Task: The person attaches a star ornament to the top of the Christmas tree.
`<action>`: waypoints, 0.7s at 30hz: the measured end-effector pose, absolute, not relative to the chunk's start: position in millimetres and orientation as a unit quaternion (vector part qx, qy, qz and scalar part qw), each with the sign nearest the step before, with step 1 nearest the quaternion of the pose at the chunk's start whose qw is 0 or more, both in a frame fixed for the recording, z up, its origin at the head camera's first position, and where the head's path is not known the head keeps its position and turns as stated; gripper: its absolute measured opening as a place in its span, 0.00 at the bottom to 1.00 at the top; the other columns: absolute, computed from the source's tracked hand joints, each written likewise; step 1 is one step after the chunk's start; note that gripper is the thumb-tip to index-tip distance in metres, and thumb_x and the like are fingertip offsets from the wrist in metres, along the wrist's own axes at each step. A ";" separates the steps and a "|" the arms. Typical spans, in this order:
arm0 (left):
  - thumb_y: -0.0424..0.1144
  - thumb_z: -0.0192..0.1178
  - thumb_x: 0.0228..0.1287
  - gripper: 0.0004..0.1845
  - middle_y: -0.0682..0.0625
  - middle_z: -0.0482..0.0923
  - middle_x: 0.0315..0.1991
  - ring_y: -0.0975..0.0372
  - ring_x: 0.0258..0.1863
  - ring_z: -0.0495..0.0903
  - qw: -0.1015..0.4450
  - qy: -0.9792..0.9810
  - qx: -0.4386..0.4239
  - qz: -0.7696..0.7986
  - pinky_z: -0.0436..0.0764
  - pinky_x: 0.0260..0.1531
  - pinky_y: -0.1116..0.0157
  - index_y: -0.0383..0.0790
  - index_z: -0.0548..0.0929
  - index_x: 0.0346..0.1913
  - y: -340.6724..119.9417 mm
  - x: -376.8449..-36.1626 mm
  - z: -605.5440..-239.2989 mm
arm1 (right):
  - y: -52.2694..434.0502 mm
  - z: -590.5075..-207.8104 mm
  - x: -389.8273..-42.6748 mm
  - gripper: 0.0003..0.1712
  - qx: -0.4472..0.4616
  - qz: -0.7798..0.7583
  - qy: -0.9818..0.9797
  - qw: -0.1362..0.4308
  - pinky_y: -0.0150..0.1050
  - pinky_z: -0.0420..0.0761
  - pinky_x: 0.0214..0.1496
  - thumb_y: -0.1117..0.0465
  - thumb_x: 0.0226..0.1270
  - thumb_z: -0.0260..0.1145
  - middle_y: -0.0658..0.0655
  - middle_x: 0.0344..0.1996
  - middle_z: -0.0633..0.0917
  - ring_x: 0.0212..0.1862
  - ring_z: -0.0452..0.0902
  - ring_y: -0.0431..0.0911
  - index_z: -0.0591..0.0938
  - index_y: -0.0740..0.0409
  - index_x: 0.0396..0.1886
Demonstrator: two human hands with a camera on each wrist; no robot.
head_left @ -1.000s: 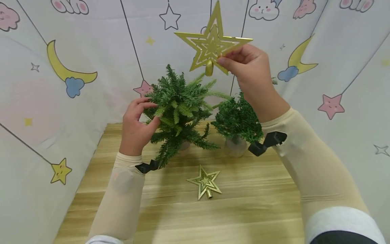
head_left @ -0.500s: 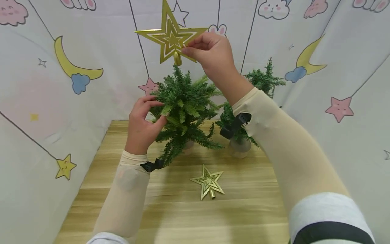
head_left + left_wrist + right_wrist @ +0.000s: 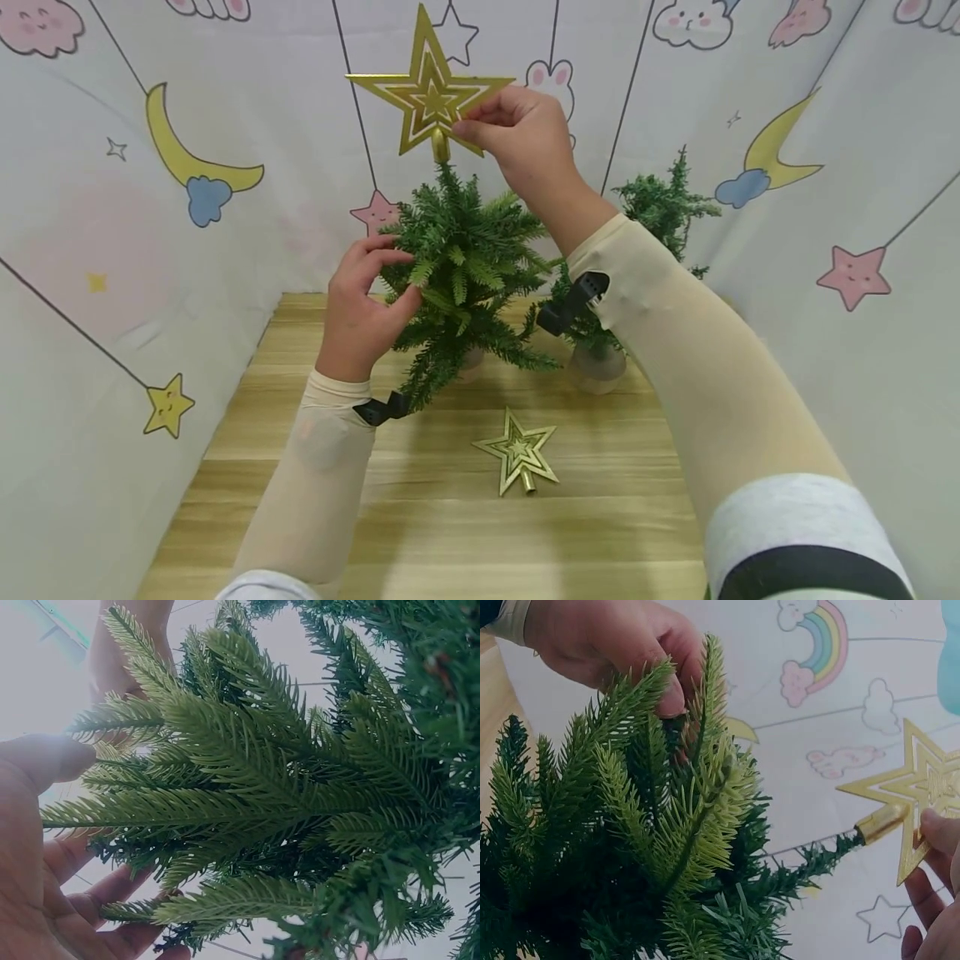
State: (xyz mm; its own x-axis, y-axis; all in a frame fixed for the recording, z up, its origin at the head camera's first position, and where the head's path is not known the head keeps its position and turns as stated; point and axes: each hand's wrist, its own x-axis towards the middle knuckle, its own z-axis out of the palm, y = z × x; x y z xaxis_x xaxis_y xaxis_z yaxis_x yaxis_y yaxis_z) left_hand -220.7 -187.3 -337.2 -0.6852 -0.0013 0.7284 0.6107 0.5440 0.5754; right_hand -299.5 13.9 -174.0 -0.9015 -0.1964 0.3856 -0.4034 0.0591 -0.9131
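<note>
From my head view the light was bright, even and soft, leaving only faint shadows on the wooden table (image 3: pixel 450 533), with walls bowed toward the edges. Both wrist views were dimmer and greyish, backlit by the pale backdrop (image 3: pixel 817 712). The nearest fingers (image 3: pixel 37 761) blurred.

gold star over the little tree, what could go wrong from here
The right hand pinches the gold star by one point only, so it could twist and its socket miss the thin tree tip. The tip may bend aside under pressure. The left hand holds only side branches of the tree, so a hard push might tilt it toward the second tree.
</note>
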 end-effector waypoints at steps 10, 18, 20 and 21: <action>0.34 0.65 0.54 0.15 0.48 0.75 0.60 0.59 0.64 0.69 0.356 -0.797 -0.196 -0.447 0.70 0.59 0.50 0.45 0.86 0.47 -188.1 -219.7 -334.4 | 8.4 -167.8 -302.1 0.07 0.202 0.628 -0.747 0.077 0.30 0.77 0.52 0.64 0.56 0.75 0.55 0.37 0.88 0.46 0.82 0.45 0.86 0.61 0.34; 0.36 0.66 0.55 0.14 0.49 0.74 0.61 0.59 0.65 0.68 0.352 -0.805 -0.191 -0.439 0.70 0.60 0.50 0.45 0.86 0.47 -187.0 -220.7 -335.8 | 14.1 -184.2 -317.9 0.10 0.179 0.560 -0.807 0.062 0.34 0.76 0.50 0.57 0.54 0.77 0.51 0.35 0.88 0.43 0.81 0.43 0.86 0.55 0.34; 0.36 0.66 0.55 0.14 0.48 0.74 0.61 0.58 0.65 0.68 0.350 -0.805 -0.192 -0.439 0.70 0.60 0.50 0.45 0.85 0.47 -186.1 -221.0 -336.7 | 15.8 -188.5 -319.8 0.10 0.181 0.553 -0.811 0.062 0.35 0.76 0.49 0.56 0.54 0.77 0.51 0.35 0.88 0.42 0.82 0.44 0.87 0.55 0.33; 0.36 0.66 0.55 0.14 0.47 0.74 0.61 0.58 0.65 0.68 0.350 -0.805 -0.192 -0.439 0.70 0.59 0.50 0.45 0.86 0.47 -185.6 -221.3 -337.2 | 16.6 -190.2 -320.2 0.10 0.182 0.552 -0.811 0.063 0.35 0.76 0.48 0.56 0.54 0.77 0.51 0.35 0.88 0.42 0.82 0.44 0.87 0.55 0.33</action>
